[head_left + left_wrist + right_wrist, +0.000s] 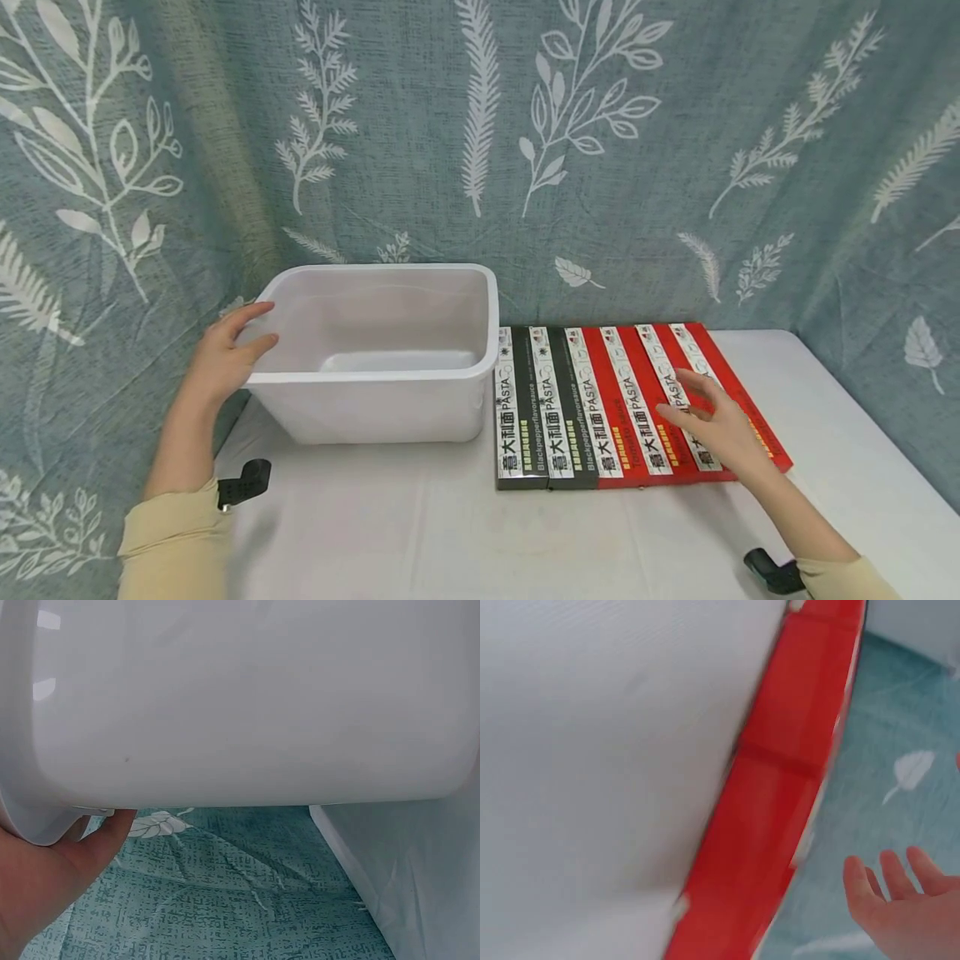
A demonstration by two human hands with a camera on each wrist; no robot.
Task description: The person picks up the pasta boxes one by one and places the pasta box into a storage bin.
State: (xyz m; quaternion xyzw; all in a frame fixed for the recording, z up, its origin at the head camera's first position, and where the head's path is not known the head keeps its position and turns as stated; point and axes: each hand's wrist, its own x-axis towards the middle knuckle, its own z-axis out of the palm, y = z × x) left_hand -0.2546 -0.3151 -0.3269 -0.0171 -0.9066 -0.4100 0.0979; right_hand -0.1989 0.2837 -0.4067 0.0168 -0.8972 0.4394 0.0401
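A white plastic tub (367, 408) stands on the table, its mouth facing up. At its left rim is my left hand (228, 354), gripping the edge; in the left wrist view the tub's wall (255, 705) fills most of the picture and part of the hand (52, 877) shows at the rim. To the right of the tub lie several long pasta boxes side by side, black ones (558, 400) on the left and red ones (626, 367) on the right. Over the rightmost red boxes my right hand (716, 421) hovers with loosely bent fingers, holding nothing.
A white cloth (420, 525) covers the table. Behind it hangs a blue-green curtain (420, 150) with white leaf prints, also along both sides. The leftmost black box lies close against the tub's right side.
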